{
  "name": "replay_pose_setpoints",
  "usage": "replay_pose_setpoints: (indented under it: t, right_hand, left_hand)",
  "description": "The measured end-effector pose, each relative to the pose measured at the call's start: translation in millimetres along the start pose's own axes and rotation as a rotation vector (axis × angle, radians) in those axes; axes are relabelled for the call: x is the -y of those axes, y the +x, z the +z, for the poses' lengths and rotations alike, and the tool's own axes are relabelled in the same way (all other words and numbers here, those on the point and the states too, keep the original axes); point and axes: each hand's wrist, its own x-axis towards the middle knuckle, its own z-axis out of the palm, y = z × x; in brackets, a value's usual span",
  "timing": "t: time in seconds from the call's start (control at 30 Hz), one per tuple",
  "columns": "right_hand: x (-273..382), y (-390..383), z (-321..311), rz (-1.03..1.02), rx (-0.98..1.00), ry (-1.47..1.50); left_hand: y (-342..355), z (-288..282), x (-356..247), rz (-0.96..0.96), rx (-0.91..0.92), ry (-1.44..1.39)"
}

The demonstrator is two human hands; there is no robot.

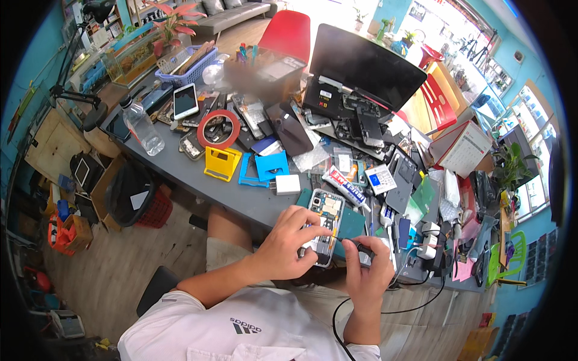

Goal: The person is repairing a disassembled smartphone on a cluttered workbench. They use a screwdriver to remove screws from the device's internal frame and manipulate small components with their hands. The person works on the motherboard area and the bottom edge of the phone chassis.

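Observation:
An opened smartphone (330, 206), its inner boards and battery exposed, lies at the near edge of the desk. My left hand (289, 243) is closed over the phone's left side, its forefinger reaching across the inside and its thumb lower down. From the right, my right hand (370, 268) pinches a black pen-like tool (360, 245) with a thin metal tip. That tip points at the phone's right side, close to my left forefinger; whether they touch I cannot tell. Under and beside the phone is a green mat (351, 224).
Close by are a white charger block (288, 185), a blue stand (272, 165), a yellow stand (221, 163) and a tube (346, 188). Red tape (218, 129) and a water bottle (142, 127) stand farther left. Behind is an open laptop (367, 66); a black cable (336, 322) hangs below my right hand.

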Motion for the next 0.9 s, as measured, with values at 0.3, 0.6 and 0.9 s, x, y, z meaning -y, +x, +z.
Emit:
replay_pose_setpoints:
  t: [0.3,0.6,0.9]
  right_hand:
    - [-7,14,-2,0.060,0.029,0.000]
    - [-5,22,-9,0.184,0.156,0.023]
    - [3,-3,-24,0.237,0.241,0.003]
  left_hand:
    - [6,-1,3,-0.031,0.037,-0.028]
    - [-2,-5,-4,-0.135,0.189,-0.023]
    - [-30,2,-20,-0.136,0.259,-0.020]
